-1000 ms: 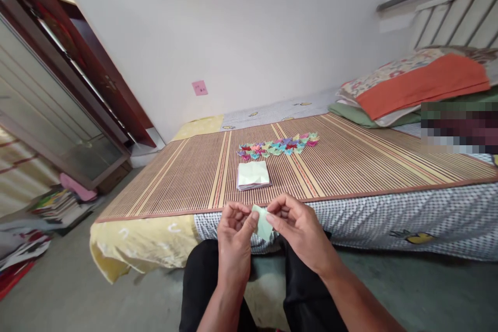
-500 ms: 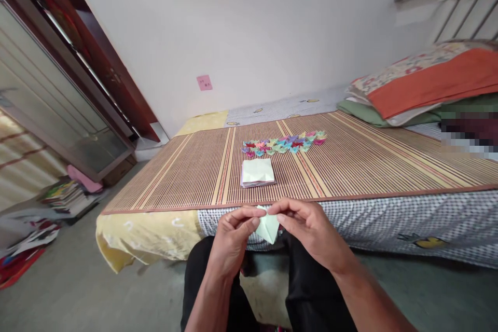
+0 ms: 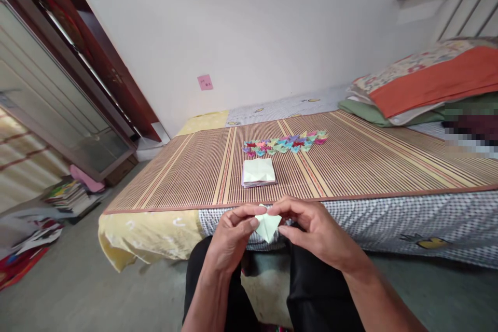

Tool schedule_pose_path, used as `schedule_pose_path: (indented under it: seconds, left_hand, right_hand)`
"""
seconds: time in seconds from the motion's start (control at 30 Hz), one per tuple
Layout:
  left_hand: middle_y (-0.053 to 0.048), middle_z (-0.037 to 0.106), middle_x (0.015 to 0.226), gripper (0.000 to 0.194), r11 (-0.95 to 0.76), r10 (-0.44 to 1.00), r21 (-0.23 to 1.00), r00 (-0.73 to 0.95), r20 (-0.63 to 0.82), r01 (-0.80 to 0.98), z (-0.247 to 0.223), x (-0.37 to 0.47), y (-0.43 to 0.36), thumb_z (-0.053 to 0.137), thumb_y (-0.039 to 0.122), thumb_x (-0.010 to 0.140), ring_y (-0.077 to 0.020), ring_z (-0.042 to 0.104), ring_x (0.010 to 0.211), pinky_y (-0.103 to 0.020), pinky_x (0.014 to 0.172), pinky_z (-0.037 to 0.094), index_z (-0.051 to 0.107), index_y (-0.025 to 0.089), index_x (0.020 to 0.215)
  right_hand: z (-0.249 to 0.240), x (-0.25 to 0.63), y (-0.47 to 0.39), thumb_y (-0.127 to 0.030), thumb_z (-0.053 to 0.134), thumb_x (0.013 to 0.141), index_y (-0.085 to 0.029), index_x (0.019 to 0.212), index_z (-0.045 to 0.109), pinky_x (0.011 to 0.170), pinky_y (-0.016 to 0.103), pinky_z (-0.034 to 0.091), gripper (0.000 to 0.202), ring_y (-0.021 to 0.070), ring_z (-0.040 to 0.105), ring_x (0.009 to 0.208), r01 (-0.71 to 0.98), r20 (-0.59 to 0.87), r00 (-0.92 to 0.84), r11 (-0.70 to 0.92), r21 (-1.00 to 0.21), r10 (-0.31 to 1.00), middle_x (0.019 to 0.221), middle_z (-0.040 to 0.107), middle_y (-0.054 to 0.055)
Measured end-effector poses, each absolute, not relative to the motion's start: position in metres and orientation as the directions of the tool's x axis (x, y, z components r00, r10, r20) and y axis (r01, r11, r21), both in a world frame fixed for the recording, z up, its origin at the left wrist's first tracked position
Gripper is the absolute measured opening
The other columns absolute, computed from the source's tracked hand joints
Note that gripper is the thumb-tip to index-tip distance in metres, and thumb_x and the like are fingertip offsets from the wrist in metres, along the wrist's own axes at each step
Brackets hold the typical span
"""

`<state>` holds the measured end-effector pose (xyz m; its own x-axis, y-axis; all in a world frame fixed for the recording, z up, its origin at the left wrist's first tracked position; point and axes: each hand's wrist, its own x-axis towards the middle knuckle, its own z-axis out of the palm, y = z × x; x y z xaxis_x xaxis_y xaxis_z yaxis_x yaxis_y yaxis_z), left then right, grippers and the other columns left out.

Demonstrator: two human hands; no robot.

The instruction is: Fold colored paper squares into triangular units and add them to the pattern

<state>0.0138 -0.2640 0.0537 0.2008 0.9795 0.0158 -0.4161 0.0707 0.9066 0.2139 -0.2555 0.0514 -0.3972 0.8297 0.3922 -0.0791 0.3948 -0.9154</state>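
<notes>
A pale green folded paper (image 3: 267,226) with a point at its bottom is between my two hands, just in front of the bed's edge. My left hand (image 3: 232,234) pinches its left side between thumb and fingers. At the upper right of the paper, my right hand (image 3: 311,225) has its fingertips on it, and its thumb lies by the right corner. Beyond the hands, a stack of square paper sheets (image 3: 259,171) lies on the striped mat (image 3: 187,171). Behind the stack are rows of small folded papers (image 3: 286,142) in many colours.
Folded bedding (image 3: 431,80) with a red-orange band is piled at the right of the bed. A pink note (image 3: 205,82) is on the wall. Books (image 3: 66,194) and other items lie low at the left, near a red-brown door (image 3: 112,72).
The right thumb has moved down along the paper's right side, away from the fingers. The paper's right corner shows more now. My left hand keeps its pinch.
</notes>
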Motion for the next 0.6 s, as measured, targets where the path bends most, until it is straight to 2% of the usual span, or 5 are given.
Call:
schedule_pose_path:
  seconds: [0.2,0.3,0.43,0.6]
  left_hand:
    - [-0.01,0.077,0.102,0.038,0.06,0.95,0.922,0.304,0.064,-0.383,0.0549,0.0083,-0.2663,0.095,0.026,0.063,-0.0227,0.07,0.09,-0.032,0.084,0.053,0.085,0.018,0.098]
    - [-0.01,0.075,0.106,0.04,0.049,0.937,0.923,0.338,0.09,-0.381,0.0545,0.0057,-0.2675,0.095,0.023,0.063,-0.0233,0.069,0.096,-0.031,0.086,0.052,0.085,0.02,0.102]
    - [-0.01,0.074,0.108,0.04,0.044,0.938,0.917,0.331,0.098,-0.396,0.0545,0.004,-0.2671,0.094,0.021,0.065,-0.0239,0.068,0.097,-0.032,0.086,0.052,0.085,0.021,0.103]
    - [-0.009,0.07,0.11,0.041,0.044,0.928,0.921,0.357,0.107,-0.388,0.0578,0.0035,-0.268,0.094,0.021,0.066,-0.0218,0.066,0.095,-0.03,0.083,0.052,0.084,0.021,0.106]
  right_hand:
    - [0.0537,0.2154,-0.2543,-0.018,0.069,0.092,-0.022,0.099,0.075,0.084,0.031,0.054,0.01,0.0192,0.068,0.094,-0.048,0.401,-0.387,0.416,-0.908,0.83,0.1,0.071,0.004]
    - [0.0538,0.2163,-0.2543,-0.015,0.066,0.093,-0.022,0.1,0.075,0.086,0.031,0.053,0.013,0.0191,0.068,0.096,-0.045,0.407,-0.394,0.425,-0.904,0.824,0.102,0.071,0.004]
    - [0.054,0.2168,-0.2549,-0.012,0.068,0.089,-0.023,0.105,0.075,0.087,0.031,0.053,0.02,0.0189,0.067,0.096,-0.083,0.42,-0.42,0.426,-0.901,0.805,0.105,0.07,0.004]
    - [0.0544,0.2163,-0.2552,-0.018,0.071,0.09,-0.022,0.101,0.076,0.085,0.03,0.053,0.012,0.0187,0.067,0.093,-0.074,0.41,-0.403,0.418,-0.906,0.818,0.101,0.07,0.004]
